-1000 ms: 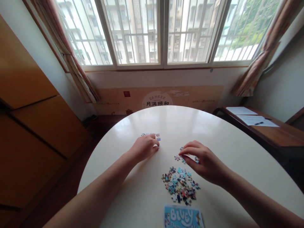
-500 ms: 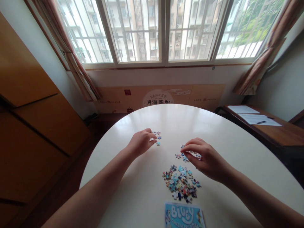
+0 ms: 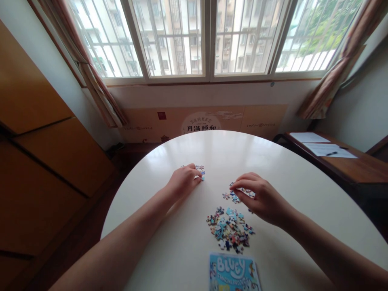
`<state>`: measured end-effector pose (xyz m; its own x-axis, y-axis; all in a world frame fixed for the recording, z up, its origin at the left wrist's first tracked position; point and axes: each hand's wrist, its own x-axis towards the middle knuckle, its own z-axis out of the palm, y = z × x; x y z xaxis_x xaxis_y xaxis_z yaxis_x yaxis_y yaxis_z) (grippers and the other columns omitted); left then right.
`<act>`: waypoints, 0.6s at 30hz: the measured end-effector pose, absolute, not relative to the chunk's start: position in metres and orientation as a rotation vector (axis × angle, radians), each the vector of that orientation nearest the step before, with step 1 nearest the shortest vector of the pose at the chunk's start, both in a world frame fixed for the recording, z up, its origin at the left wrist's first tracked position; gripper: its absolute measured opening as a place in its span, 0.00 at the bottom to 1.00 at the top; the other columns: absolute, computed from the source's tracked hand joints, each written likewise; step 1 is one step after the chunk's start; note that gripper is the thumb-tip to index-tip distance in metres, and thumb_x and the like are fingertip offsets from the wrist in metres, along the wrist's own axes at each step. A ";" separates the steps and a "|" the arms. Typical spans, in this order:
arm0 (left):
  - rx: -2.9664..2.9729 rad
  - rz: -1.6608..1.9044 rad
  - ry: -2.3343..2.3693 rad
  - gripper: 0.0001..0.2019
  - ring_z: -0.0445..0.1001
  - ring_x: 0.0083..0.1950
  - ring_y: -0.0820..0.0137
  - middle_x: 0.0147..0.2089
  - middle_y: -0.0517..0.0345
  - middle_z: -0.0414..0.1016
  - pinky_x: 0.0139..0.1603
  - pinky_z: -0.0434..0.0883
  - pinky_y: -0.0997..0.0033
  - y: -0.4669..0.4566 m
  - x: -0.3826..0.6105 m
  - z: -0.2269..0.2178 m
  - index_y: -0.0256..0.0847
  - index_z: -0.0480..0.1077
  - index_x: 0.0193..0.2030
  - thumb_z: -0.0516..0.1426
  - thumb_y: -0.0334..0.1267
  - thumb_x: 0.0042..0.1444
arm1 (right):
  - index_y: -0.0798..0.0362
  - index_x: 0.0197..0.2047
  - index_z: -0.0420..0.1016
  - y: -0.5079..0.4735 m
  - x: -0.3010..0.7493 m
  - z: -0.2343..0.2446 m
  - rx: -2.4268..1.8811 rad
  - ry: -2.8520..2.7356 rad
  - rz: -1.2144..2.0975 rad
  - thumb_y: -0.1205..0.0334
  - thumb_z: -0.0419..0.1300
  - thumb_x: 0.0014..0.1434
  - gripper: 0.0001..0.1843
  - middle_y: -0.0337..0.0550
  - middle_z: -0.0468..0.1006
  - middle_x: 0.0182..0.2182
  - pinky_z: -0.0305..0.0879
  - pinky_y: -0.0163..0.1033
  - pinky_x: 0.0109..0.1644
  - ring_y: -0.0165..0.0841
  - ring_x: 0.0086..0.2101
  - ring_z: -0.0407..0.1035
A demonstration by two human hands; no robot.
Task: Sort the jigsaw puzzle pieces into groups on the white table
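Observation:
My left hand (image 3: 185, 180) is at the middle of the round white table (image 3: 145, 258), palm down. Its thumb and fingertips close on a small turquoise jigsaw puzzle piece (image 3: 203, 178). That piece lies just below a small group of puzzle pieces (image 3: 200, 167), partly covered by the hand. On the other side, my right hand (image 3: 260, 198) hovers over a second cluster of puzzle pieces (image 3: 235, 198). Its thumb and forefinger curve toward each other with a gap, and nothing shows between them. A larger mixed heap of pieces (image 3: 232, 230) lies nearer to me.
A blue "BLUEY" picture box or card (image 3: 233, 273) lies at the near side of the table. To the right, a wooden side table (image 3: 370, 167) bears papers (image 3: 329, 150) and a pen (image 3: 331, 153). Wooden cabinets (image 3: 39, 161) stand at left, a barred window ahead.
My left fingertips have come down onto the turquoise piece, which now sits closer to the pieces above it. My right hand stays nearly in place over its cluster. The view has tilted slightly.

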<state>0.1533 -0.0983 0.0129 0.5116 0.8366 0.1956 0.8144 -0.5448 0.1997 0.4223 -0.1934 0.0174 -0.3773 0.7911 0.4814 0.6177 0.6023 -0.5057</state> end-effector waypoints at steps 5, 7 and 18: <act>2.678 0.432 1.437 0.10 0.77 0.39 0.67 0.43 0.57 0.76 0.41 0.70 0.70 -0.098 0.154 0.011 0.48 0.82 0.39 0.57 0.35 0.61 | 0.48 0.40 0.81 -0.190 0.425 0.014 -1.141 -2.127 0.323 0.65 0.60 0.64 0.08 0.45 0.82 0.39 0.71 0.49 0.50 0.40 0.43 0.73; 2.682 0.422 1.440 0.10 0.77 0.39 0.67 0.43 0.57 0.76 0.40 0.70 0.69 -0.098 0.155 0.011 0.48 0.82 0.39 0.57 0.35 0.62 | 0.48 0.41 0.82 -0.190 0.425 0.013 -1.141 -2.135 0.338 0.65 0.60 0.64 0.08 0.45 0.81 0.39 0.71 0.49 0.50 0.39 0.43 0.73; 2.775 0.416 1.173 0.08 0.76 0.39 0.67 0.44 0.55 0.78 0.40 0.71 0.68 -0.107 0.157 0.019 0.46 0.81 0.43 0.61 0.36 0.61 | 0.42 0.38 0.85 -0.191 0.425 0.008 -1.012 -2.508 0.296 0.74 0.60 0.60 0.17 0.41 0.80 0.48 0.68 0.52 0.54 0.40 0.50 0.71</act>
